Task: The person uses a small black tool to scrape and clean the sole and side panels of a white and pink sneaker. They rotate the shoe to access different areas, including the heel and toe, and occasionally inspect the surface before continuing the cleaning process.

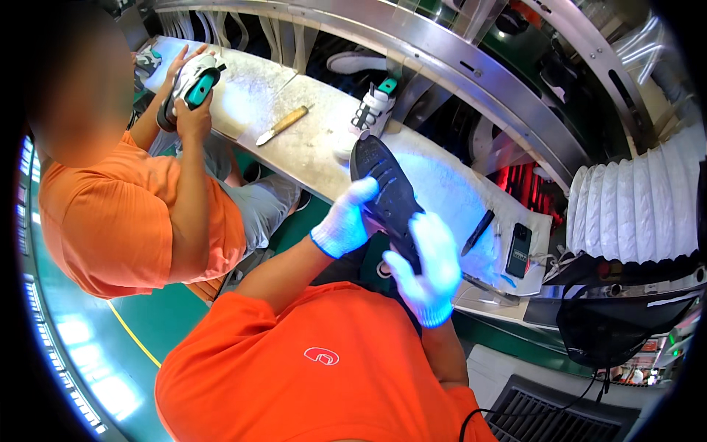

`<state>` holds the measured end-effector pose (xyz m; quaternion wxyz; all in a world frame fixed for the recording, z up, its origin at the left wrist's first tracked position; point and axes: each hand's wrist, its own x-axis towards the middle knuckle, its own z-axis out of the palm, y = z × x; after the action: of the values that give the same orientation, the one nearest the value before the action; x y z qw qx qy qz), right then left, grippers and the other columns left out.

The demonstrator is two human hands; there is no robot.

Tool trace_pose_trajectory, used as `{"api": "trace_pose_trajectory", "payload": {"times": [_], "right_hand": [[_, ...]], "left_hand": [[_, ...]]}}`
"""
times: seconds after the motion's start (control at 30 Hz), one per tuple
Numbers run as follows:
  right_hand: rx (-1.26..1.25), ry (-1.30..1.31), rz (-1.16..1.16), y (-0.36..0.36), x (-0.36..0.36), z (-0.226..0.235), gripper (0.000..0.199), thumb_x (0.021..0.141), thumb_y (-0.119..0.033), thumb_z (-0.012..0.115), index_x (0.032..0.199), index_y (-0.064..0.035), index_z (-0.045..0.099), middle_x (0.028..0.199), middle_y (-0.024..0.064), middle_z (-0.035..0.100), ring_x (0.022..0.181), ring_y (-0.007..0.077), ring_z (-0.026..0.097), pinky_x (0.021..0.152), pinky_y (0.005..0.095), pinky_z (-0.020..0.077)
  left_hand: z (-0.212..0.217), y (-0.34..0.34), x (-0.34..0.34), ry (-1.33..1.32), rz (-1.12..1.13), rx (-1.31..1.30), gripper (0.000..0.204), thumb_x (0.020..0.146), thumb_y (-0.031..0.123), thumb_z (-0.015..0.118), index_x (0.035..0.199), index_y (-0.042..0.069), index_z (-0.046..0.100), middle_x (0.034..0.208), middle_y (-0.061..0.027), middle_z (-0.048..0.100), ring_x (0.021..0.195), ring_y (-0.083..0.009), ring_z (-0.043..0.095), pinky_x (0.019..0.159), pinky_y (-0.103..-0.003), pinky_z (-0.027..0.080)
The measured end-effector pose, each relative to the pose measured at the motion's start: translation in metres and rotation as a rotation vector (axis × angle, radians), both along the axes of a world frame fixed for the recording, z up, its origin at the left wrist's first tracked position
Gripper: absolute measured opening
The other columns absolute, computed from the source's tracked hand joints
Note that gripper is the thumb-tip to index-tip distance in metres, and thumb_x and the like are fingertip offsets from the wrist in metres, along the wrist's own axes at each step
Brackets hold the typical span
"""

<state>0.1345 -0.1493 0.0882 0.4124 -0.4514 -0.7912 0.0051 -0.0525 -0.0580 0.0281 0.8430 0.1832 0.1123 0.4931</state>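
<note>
In front of my chest a black shoe sole [390, 188] is held at a slant, its toe end pointing away from me. Whether an upper is joined to its far side is hidden. My left hand [347, 221], in a white knit glove, closes on the sole's left edge with the thumb over its face. The gloved right hand [431, 269] wraps the lower end, thumb on one side and fingers on the other. Just beyond the sole, a white sneaker [372, 110] with a teal insert stands on the workbench [324, 158].
A wooden-handled knife [282, 125] lies left on the bench. To the right are a black pen-like tool [479, 232] and a phone [518, 250]. A co-worker in orange [140, 214] holds a white shoe [195, 85]. A white ribbed duct [633, 206] and metal conveyor frame [471, 66] border the bench.
</note>
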Motion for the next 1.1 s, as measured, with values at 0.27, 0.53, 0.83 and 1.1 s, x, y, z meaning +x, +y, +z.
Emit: {"api": "trace_pose_trajectory", "payload": {"times": [0.27, 0.53, 0.83, 1.1], "right_hand": [[-0.894, 1.292, 0.258, -0.083, 0.019, 0.018, 0.113, 0.085, -0.01, 0.096, 0.174, 0.0026, 0.027, 0.158, 0.0234, 0.058, 0.123, 0.0261, 0.071, 0.107, 0.0399, 0.058], [-0.808, 1.152, 0.223, -0.092, 0.036, 0.018, 0.091, 0.09, -0.002, 0.088, 0.168, 0.0042, 0.042, 0.159, 0.0221, 0.061, 0.123, 0.0264, 0.072, 0.104, 0.0392, 0.0594], [-0.84, 1.141, 0.226, -0.095, 0.039, 0.017, 0.084, 0.09, 0.006, 0.083, 0.166, 0.004, 0.046, 0.156, 0.023, 0.063, 0.119, 0.0249, 0.073, 0.102, 0.0379, 0.0601], [-0.861, 1.161, 0.222, -0.098, 0.041, 0.015, 0.082, 0.09, 0.007, 0.081, 0.165, 0.0038, 0.048, 0.154, 0.0236, 0.064, 0.119, 0.0244, 0.073, 0.102, 0.0374, 0.0605]], "left_hand": [[0.054, -0.006, -0.002, -0.347, -0.26, 0.01, 0.117, 0.092, 0.089, 0.062, 0.17, 0.006, 0.039, 0.163, -0.0322, 0.05, 0.125, -0.0445, 0.071, 0.101, -0.062, 0.063], [0.07, -0.016, 0.008, -0.52, -0.419, 0.037, 0.116, 0.096, 0.084, 0.062, 0.175, 0.007, 0.028, 0.163, -0.038, 0.047, 0.121, -0.055, 0.07, 0.092, -0.067, 0.066], [0.079, -0.025, 0.012, -0.714, -0.744, 0.124, 0.132, 0.094, 0.087, 0.061, 0.172, -0.009, 0.015, 0.14, -0.0483, 0.056, 0.122, -0.0554, 0.069, 0.097, -0.064, 0.063], [0.075, -0.024, 0.012, -0.699, -0.779, 0.112, 0.135, 0.092, 0.089, 0.061, 0.172, -0.01, 0.015, 0.137, -0.0481, 0.058, 0.121, -0.054, 0.07, 0.099, -0.061, 0.063]]}}
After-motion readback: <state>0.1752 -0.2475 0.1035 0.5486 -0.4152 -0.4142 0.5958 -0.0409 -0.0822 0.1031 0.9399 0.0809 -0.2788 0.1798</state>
